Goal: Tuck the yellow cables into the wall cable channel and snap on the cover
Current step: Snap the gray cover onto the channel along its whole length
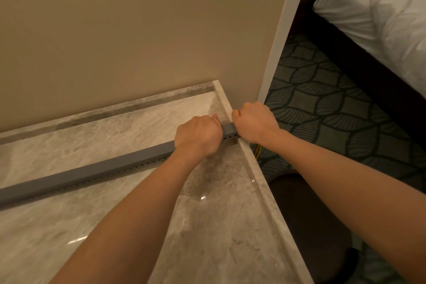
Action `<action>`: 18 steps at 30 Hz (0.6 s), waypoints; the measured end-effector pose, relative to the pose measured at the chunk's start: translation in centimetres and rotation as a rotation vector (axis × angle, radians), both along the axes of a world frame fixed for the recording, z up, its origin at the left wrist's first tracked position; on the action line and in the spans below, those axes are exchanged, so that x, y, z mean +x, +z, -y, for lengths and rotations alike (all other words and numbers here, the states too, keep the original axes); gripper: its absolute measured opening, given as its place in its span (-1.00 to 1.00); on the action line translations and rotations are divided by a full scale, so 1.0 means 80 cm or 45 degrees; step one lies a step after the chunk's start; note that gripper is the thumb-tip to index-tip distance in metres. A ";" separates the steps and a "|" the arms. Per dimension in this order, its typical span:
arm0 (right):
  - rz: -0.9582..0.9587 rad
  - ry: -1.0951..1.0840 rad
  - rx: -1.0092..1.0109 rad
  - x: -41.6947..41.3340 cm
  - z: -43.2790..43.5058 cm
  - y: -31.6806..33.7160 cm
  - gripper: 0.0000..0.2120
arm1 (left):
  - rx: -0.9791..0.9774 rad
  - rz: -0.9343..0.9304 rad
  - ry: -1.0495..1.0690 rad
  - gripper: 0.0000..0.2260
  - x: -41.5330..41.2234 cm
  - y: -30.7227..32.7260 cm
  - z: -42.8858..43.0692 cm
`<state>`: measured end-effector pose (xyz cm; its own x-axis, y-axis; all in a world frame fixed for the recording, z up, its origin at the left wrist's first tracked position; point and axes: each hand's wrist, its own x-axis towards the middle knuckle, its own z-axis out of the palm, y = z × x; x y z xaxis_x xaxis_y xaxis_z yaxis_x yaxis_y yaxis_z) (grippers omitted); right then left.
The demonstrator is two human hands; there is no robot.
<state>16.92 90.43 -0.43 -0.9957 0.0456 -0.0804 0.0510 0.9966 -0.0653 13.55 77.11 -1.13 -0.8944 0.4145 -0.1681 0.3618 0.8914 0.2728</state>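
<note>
Fingers (215,120) mostly hidden gripping channel (92,174).

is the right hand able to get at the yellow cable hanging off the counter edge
Probably yes: the yellow cable hangs just below the wrist of the right hand, with nothing between them. That hand grips the end of the grey channel, so it must let go first.

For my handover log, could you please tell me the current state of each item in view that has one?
cable channel: lies on the marble counter, top closed where visible.
left hand: grips the channel near its right end.
right hand: grips the channel's very end.
yellow cable: hangs below the counter's edge, outside the channel.
</note>
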 end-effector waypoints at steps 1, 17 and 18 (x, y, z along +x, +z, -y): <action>-0.009 0.029 0.030 -0.001 -0.001 -0.002 -0.74 | 0.001 0.002 -0.007 -0.67 0.001 0.001 -0.001; 0.350 -0.295 -0.707 -0.018 -0.025 -0.003 -0.46 | 0.047 0.303 -0.126 -0.51 -0.013 0.012 0.009; 0.414 -0.291 -0.799 -0.014 -0.032 0.000 -0.44 | 0.077 0.366 -0.138 -0.44 -0.014 0.014 0.012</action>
